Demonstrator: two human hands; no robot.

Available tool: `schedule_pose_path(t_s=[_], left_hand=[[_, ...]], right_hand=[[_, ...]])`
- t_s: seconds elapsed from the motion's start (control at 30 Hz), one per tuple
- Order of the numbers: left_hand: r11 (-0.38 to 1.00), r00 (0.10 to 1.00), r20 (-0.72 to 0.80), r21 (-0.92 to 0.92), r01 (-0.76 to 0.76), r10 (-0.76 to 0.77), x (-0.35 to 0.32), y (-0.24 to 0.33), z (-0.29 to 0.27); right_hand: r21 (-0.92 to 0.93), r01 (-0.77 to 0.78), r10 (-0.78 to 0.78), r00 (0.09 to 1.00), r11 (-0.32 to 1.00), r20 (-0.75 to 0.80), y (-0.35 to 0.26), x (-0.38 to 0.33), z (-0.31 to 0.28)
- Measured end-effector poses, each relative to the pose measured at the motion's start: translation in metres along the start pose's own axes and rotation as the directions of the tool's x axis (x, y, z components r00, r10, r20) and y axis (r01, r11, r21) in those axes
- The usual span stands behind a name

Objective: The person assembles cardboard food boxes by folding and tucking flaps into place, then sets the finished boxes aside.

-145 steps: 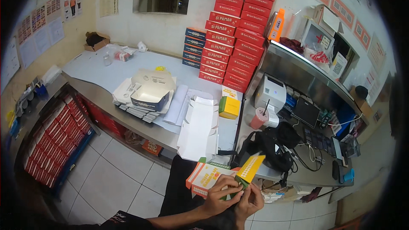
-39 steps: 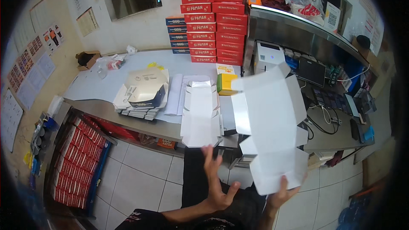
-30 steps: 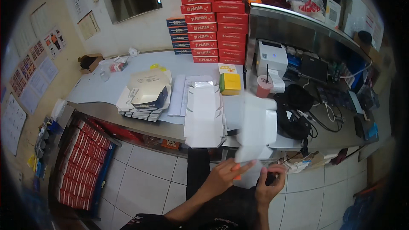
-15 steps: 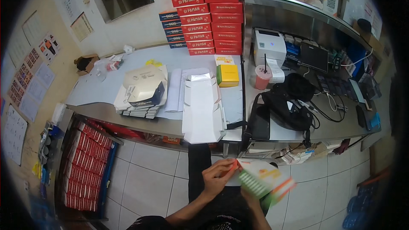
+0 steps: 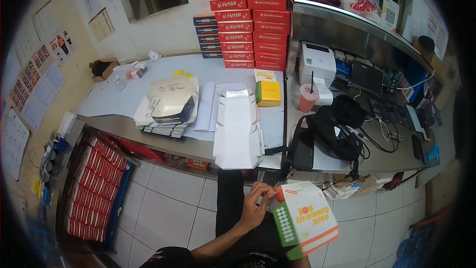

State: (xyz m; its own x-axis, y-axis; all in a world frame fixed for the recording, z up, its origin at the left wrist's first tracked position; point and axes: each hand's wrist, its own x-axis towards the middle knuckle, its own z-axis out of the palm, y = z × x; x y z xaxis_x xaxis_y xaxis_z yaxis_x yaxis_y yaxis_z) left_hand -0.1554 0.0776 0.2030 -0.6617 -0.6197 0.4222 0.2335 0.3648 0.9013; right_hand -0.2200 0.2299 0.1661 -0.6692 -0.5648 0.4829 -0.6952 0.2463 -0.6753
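Observation:
A folding cardboard food box (image 5: 312,213), white with green, yellow and orange print, is held over my lap in front of the counter. My left hand (image 5: 255,207) pinches the small orange-red flap at its upper left corner. The box's green patterned side panel (image 5: 286,226) is bent towards me. My right hand is behind the box, its fingers hidden; only a bit of the forearm shows below. On the counter ahead lies a long sheet of white unfolded box card (image 5: 237,134), its near end jutting past the edge.
A small yellow box (image 5: 268,93) stands behind the card. To the left is a pile of flat boxes (image 5: 166,128); tall red box stacks (image 5: 267,32) rise at the back. A pink drink cup (image 5: 308,100), black bag (image 5: 332,136) and label printer (image 5: 317,64) sit on the right.
The box has turned so its printed face shows plainly, no longer blurred. My right hand has gone out of sight behind it. My left hand keeps its pinch, shifted slightly right.

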Motion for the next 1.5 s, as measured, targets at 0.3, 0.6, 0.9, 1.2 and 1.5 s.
schedule_pose_path(t_s=[0.3, 0.6, 0.9, 1.2, 1.5], left_hand=[[0.996, 0.999, 0.016, 0.08, -0.044, 0.043, 0.002, -0.006, -0.002], [0.842, 0.862, -0.13, 0.327, -0.43, 0.491, 0.024, -0.023, -0.011], [0.869, 0.839, -0.25, 0.255, -0.424, 0.483, 0.033, -0.024, -0.001], [0.901, 0.819, -0.393, 0.297, -0.318, 0.418, 0.029, -0.015, -0.003], [0.912, 0.894, -0.217, 0.223, -0.346, 0.392, 0.028, -0.003, -0.013]], right_hand=[[-0.124, 0.069, -0.072, 0.997, 0.99, -0.019, 0.007, -0.003, 0.01], [-0.219, 0.157, -0.156, 0.988, 0.963, 0.025, 0.015, -0.006, 0.008], [-0.186, 0.151, -0.146, 0.988, 0.971, 0.041, 0.012, -0.006, 0.01], [0.015, 0.015, -0.015, 1.0, 1.0, 0.017, -0.007, -0.008, 0.009], [-0.029, 0.033, -0.033, 0.999, 0.999, -0.001, -0.008, 0.002, 0.012]])
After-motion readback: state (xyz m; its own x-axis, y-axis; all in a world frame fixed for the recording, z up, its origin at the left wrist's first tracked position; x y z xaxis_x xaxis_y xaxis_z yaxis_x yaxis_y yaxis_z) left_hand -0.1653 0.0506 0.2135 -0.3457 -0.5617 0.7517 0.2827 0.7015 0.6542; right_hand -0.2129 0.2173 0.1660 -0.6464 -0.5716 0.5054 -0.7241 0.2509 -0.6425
